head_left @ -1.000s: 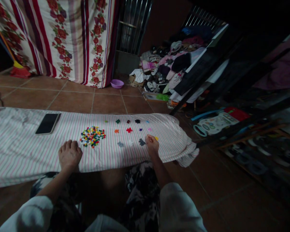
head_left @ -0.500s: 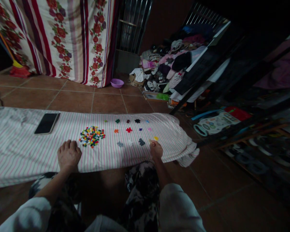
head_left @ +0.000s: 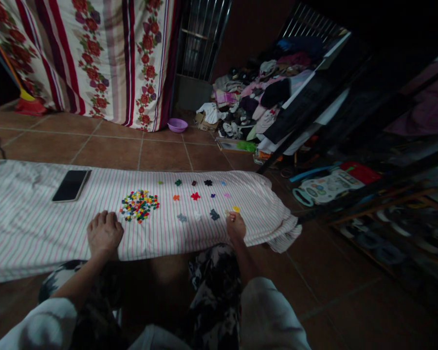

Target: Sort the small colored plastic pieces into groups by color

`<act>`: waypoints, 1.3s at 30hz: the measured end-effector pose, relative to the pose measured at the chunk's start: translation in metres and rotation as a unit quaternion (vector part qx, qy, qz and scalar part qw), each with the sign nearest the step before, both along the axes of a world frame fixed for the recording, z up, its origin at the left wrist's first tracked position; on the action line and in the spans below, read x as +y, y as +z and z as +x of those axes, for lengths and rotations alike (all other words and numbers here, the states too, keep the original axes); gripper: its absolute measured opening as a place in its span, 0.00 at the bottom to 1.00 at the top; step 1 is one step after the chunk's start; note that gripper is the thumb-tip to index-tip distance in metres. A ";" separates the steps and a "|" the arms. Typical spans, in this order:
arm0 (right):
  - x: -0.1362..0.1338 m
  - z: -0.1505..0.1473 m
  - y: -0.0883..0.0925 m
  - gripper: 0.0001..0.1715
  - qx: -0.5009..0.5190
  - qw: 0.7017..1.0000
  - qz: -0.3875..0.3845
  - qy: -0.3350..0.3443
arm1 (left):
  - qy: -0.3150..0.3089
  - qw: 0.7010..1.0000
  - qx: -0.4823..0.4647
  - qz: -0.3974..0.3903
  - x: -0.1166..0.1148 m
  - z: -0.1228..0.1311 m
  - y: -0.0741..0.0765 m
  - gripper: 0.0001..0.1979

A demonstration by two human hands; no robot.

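Observation:
My right hand (head_left: 236,226) is closed in a pinch over the striped cloth, close to a small yellow pile (head_left: 236,209). Tiny pale beige pieces (head_left: 227,212) show at its fingertips; whether they are held or lie on the cloth is unclear. My left hand (head_left: 105,233) rests on the cloth with its fingers curled and pressed together, left of a mixed heap of small coloured pieces (head_left: 139,206). Between heap and right hand, small piles sorted by colour stand in rows, among them red (head_left: 195,196), dark grey (head_left: 214,214), light grey (head_left: 181,218), black (head_left: 208,183) and orange (head_left: 176,198).
A phone (head_left: 71,186) lies on the striped cloth (head_left: 58,233) at left. Beyond are a tiled floor (head_left: 124,151), a flowered curtain (head_left: 113,63), a purple basin (head_left: 177,125) and a heap of clothes (head_left: 255,92). A rack with shoes (head_left: 372,233) stands at right.

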State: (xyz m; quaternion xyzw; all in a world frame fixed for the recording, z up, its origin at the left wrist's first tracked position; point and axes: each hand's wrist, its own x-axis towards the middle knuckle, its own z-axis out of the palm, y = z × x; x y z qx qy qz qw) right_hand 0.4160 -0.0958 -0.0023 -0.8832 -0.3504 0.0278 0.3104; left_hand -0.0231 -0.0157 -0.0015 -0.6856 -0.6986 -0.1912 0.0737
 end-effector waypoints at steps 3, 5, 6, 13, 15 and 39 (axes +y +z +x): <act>0.000 0.000 0.000 0.19 0.006 1.000 0.011 -0.006 | 0.002 1.000 -0.005 0.003 0.000 0.000 0.000 0.17; 0.001 0.000 0.000 0.19 0.008 1.000 0.011 -0.007 | -0.001 1.000 -0.010 0.003 0.000 0.000 -0.001 0.17; 0.001 0.000 0.000 0.19 0.009 1.000 0.011 -0.009 | -0.003 1.000 -0.015 0.003 0.000 -0.001 -0.001 0.17; 0.003 0.004 -0.001 0.20 0.016 1.000 0.023 -0.005 | -0.006 0.999 -0.033 0.004 -0.001 -0.001 0.000 0.17; 0.003 0.005 -0.002 0.21 0.017 1.000 0.020 -0.014 | -0.003 1.000 -0.026 -0.002 -0.001 0.000 0.001 0.17; 0.004 -0.002 -0.008 0.22 0.067 0.974 0.218 -0.009 | -0.003 1.000 -0.020 -0.004 -0.001 0.001 0.003 0.17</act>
